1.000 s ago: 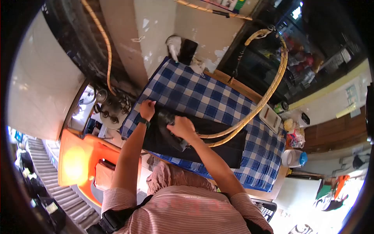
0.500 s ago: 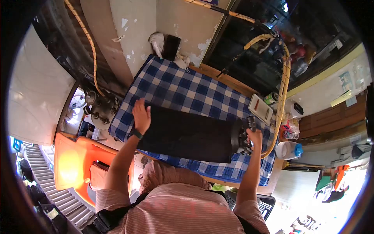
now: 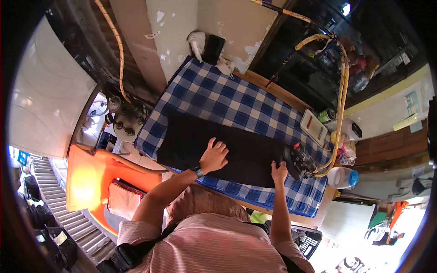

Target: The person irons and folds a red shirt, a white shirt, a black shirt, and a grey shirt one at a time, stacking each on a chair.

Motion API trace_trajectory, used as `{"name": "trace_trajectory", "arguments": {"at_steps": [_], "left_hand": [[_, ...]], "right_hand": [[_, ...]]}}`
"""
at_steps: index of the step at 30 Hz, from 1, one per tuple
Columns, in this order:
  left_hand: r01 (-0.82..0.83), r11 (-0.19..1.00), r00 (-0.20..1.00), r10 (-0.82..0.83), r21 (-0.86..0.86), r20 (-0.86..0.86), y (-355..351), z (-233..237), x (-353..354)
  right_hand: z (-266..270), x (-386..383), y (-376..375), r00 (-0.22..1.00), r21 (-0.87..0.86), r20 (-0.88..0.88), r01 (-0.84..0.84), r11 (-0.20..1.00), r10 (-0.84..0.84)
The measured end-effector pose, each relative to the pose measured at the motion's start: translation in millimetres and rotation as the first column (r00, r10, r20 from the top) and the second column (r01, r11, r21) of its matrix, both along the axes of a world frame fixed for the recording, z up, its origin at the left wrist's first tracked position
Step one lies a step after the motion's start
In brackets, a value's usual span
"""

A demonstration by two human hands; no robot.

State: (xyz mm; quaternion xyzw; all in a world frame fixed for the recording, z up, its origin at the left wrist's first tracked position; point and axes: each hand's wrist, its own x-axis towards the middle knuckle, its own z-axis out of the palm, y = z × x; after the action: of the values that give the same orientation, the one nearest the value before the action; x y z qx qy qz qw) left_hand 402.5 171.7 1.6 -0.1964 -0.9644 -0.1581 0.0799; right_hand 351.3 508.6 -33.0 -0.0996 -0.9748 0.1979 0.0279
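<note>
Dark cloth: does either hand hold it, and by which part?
Neither grips the dark cloth: left hand lies flat on its middle, right hand rests on its end by the iron.

A blue-and-white checked cloth (image 3: 227, 98) is seen spread over the worktop. At its far end, a dark phone (image 3: 213, 49) is propped against the peeling wall, with a white rag (image 3: 197, 42) bunched just beside it. A yellow hose (image 3: 341, 91) is looped down along the right side. Near it, a white tray (image 3: 314, 127) and a green can (image 3: 326, 115) are placed close together. 1 white jug with a blue lid (image 3: 342, 178) is stood off the cloth's right corner. An orange chair (image 3: 86, 177) is parked at the left, and a calculator (image 3: 309, 239) is glimpsed low on the right.
</note>
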Motion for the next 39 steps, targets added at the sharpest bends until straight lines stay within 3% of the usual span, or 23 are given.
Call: {"name": "trace_trajectory", "arguments": {"at_steps": [2,3,5,7,9,11,12,13,14,15,16,19,20,23,25,27,29,33,35,36,37,38,39], "left_hand": [[0.069,0.997,0.992,-0.066,0.029,-0.110,3,2,0],[0.052,0.998,0.993,-0.049,0.029,-0.108,5,-8,4],[0.114,0.984,0.992,-0.106,0.134,-0.061,9,-23,15],[0.105,0.986,0.994,-0.110,0.130,0.027,5,-19,14],[0.041,0.877,0.958,-0.171,0.478,0.232,-5,6,13],[-0.022,0.762,0.942,-0.201,0.647,0.269,-26,24,10],[-0.168,0.373,0.885,-0.351,0.913,0.306,-40,23,8],[-0.348,-0.086,0.825,-0.501,0.934,0.261,-54,22,6],[-0.439,-0.430,0.808,-0.574,0.789,0.136,-69,37,5],[-0.569,-0.552,0.818,-0.456,0.610,0.350,-89,18,4],[-0.644,-0.592,0.752,-0.369,0.486,0.547,-119,-3,3],[-0.569,-0.719,0.822,-0.475,0.398,0.316,-155,9,12],[-0.585,-0.693,0.794,-0.385,0.421,0.471,-164,-14,12],[-0.614,-0.697,0.767,-0.416,0.370,0.489,-176,-43,13],[-0.625,-0.657,0.760,-0.388,0.422,0.521,-198,-64,8],[-0.635,-0.610,0.755,-0.360,0.474,0.549,-207,-55,-2],[-0.396,-0.519,0.895,-0.034,0.758,0.444,-207,-31,-5],[-0.523,-0.318,0.771,0.220,0.791,0.598,-210,-32,5],[-0.593,0.368,0.800,0.370,0.716,0.472,-172,-7,17],[-0.595,0.533,0.804,0.390,0.602,0.450,-144,-22,28],[-0.578,0.674,0.810,0.407,0.459,0.423,-117,-37,31],[-0.351,0.662,0.935,0.288,0.662,0.208,-96,-13,26],[-0.074,0.608,0.984,0.175,0.790,-0.043,-74,16,22]], "right_hand": [[-7,-6,3,0.978,-0.307,0.132,0.197,0.931,-0.163],[7,-10,-4,0.980,-0.306,0.133,0.182,0.934,-0.147],[42,-16,-18,0.945,-0.863,0.322,0.320,0.390,-0.063],[81,-20,-55,0.966,-0.881,0.258,0.247,0.404,-0.029],[135,-14,-119,0.997,-0.811,0.028,-0.015,0.584,0.065],[129,-10,-162,0.950,-0.344,-0.181,-0.303,0.889,0.254],[139,-4,-188,0.892,-0.360,-0.174,-0.452,0.816,0.418],[156,4,-215,0.806,-0.377,-0.169,-0.584,0.719,0.567],[172,18,-243,0.783,-0.741,-0.044,-0.442,0.506,0.621],[182,28,-261,0.712,-0.959,0.043,-0.168,0.230,0.701],[175,28,-266,0.716,-0.960,0.042,-0.165,0.228,0.697],[120,17,-266,0.791,-0.576,-0.203,-0.573,0.583,0.577],[95,8,-250,0.789,-0.343,-0.255,-0.615,0.710,0.559],[58,4,-225,0.876,-0.260,-0.139,-0.482,0.837,0.461],[44,11,-226,0.939,-0.251,0.230,-0.196,0.948,0.255],[6,19,-230,0.965,-0.232,0.103,-0.212,0.949,0.241],[5,26,-244,0.993,-0.280,0.104,-0.030,0.959,0.062],[27,25,-251,0.977,-0.428,-0.110,-0.212,0.879,0.183],[78,25,-262,0.953,-0.425,-0.215,-0.289,0.858,0.214],[108,26,-264,0.896,-0.416,-0.303,-0.431,0.801,0.325],[138,29,-265,0.817,-0.393,-0.390,-0.564,0.726,0.424],[169,32,-261,0.814,-0.396,-0.406,-0.567,0.722,0.416],[199,36,-252,0.662,-0.334,-0.488,-0.744,0.579,0.568]]}}
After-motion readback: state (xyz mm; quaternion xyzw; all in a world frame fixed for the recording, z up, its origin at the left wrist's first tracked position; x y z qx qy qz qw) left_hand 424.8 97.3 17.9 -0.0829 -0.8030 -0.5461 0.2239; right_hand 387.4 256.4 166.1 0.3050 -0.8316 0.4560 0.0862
